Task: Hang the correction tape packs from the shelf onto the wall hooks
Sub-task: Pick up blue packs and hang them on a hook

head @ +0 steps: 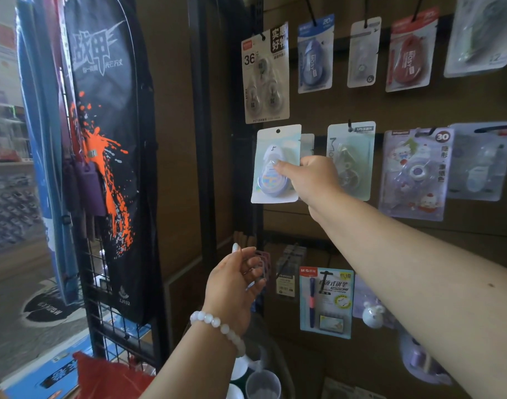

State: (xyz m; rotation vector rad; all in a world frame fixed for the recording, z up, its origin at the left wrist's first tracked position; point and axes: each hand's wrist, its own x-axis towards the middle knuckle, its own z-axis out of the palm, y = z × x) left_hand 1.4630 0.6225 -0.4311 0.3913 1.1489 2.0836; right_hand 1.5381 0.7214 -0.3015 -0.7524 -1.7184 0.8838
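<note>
My right hand (310, 177) pinches a pale blue correction tape pack (275, 164) by its right side, thumb on the blister front, and holds it upright against the brown wall panel. The pack's hang hole is near its top edge; I cannot tell whether a hook passes through it. Another pack (307, 144) shows just behind it. My left hand (235, 286), with a white bead bracelet at the wrist, hovers lower with loosely curled fingers and holds nothing. Other tape packs (265, 73) hang on black hooks across the wall.
A black wire rack with a black and orange racket bag (108, 156) stands to the left. A pen pack (325, 300) hangs low on the wall. Cups (262, 384) and blue and red items lie below. More hanging packs (413, 174) fill the wall to the right.
</note>
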